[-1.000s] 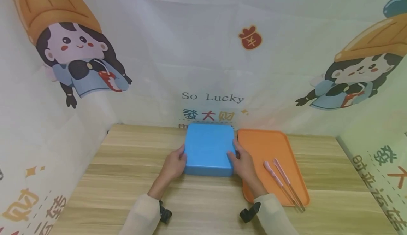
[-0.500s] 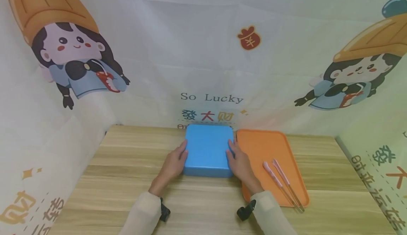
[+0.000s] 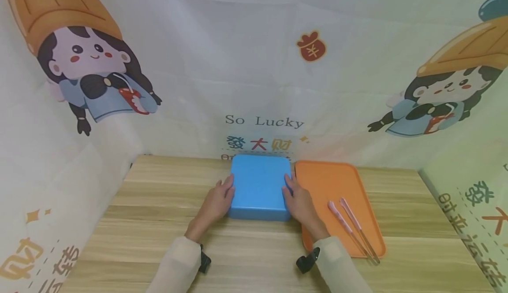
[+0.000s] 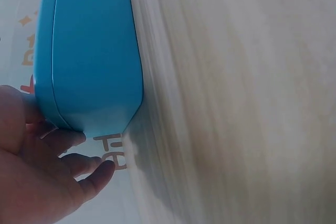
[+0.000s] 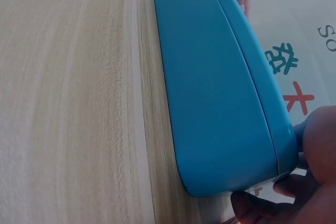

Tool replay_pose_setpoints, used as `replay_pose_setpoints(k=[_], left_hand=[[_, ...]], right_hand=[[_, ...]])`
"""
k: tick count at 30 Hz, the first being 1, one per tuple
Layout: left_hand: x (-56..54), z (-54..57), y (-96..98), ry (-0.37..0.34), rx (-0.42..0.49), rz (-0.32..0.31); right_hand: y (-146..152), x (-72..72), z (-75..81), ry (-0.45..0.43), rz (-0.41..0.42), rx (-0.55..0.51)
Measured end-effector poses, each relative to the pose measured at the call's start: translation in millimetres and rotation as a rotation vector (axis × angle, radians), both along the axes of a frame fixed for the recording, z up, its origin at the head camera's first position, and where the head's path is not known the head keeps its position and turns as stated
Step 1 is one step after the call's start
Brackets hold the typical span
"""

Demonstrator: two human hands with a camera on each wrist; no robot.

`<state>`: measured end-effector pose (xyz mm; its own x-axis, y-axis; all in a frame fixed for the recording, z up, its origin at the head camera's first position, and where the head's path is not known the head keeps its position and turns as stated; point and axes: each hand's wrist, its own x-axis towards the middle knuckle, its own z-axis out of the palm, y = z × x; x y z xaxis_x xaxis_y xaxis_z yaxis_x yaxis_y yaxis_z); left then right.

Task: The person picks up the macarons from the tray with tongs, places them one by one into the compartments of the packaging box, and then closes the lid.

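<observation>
A blue square-cornered box point(image 3: 259, 183) with a thin seam below its top edge sits on the wooden table, near the back. My left hand point(image 3: 216, 200) grips its left side, thumb at the top edge. In the left wrist view, one finger of the left hand point(image 4: 37, 171) bends against the box's side while others extend past it. On the opposite side my right hand point(image 3: 300, 200) holds the box the same way. The right wrist view has the right hand point(image 5: 315, 177) with its thumb at the lid edge and fingers around the corner, partly in shadow.
Right of the box lies an orange tray point(image 3: 317, 178), partly under the right forearm. Two slender utensils point(image 3: 341, 217) with pink ends and metal shafts rest across it, reaching over its front edge. A printed cloth backdrop point(image 3: 254, 64) rises behind the table and along both sides.
Over the last second, the right fingers have shifted slightly along the box's side, and the left hand has settled slightly. The box, tray and utensils stay put.
</observation>
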<state>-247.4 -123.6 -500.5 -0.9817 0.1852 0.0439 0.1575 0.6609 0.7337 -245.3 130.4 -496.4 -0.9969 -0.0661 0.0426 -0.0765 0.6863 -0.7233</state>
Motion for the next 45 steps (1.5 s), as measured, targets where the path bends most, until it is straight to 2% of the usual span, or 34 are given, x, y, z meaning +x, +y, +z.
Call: replay_pose_setpoints(k=[4, 12, 18, 24, 29, 34, 45], left_hand=[[-0.6, 0.4, 1.3, 0.002, -0.033, -0.003], [0.2, -0.6, 2.3, -0.003, -0.071, -0.006], [-0.1, -4.7, 4.0, 0.009, -0.071, -0.012], [0.8, -5.5, 4.5, -0.027, -0.057, -0.011], [0.4, -5.6, 3.9, -0.021, -0.059, -0.008], [-0.5, -5.4, 4.1, -0.027, -0.055, -0.022], [-3.6, -1.9, 3.4, -0.029, -0.063, -0.010]], right_hand=[[0.2, 0.8, 0.0, -0.033, -0.010, -0.004], [0.9, 1.6, -2.5, -0.029, -0.018, 0.009], [2.4, 2.3, -7.8, -0.020, -0.020, 0.023], [3.0, 4.3, -11.5, 0.002, -0.017, 0.022], [3.7, 3.2, -13.4, 0.027, -0.008, 0.019], [4.1, 2.7, -14.7, 0.009, -0.022, 0.016], [1.9, -2.0, -11.1, -0.010, -0.035, 0.003]])
